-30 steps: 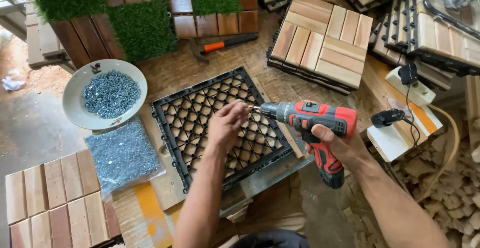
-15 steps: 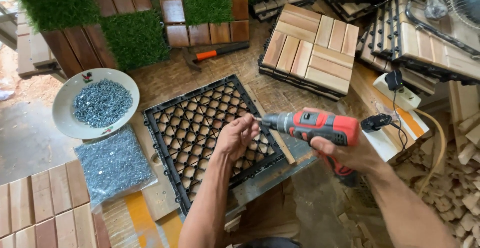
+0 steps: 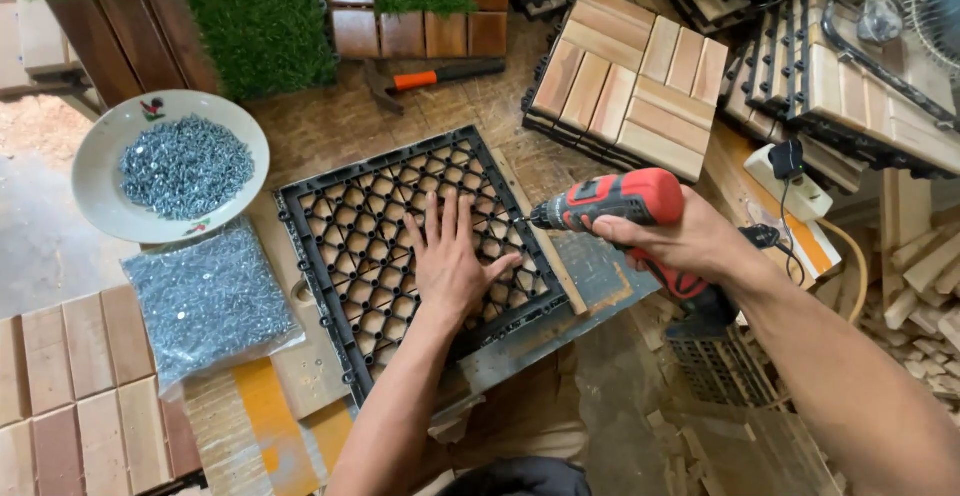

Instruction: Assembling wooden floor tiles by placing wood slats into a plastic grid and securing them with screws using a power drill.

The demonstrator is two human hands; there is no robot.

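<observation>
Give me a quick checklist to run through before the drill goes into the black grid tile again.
1. Left hand flat on the black grid tile, pressing it down: ok.
2. Right hand wrapped around the red cordless drill: ok.
3. Drill tip at the tile's right edge, beside the wooden slat: ok.
4. Left fingertips clear of the bit: not ok, they lie close.
5. Screw loaded on the bit: cannot tell.
6. Screw supply at hand: ok, white bowl and clear bag hold plenty.
</observation>
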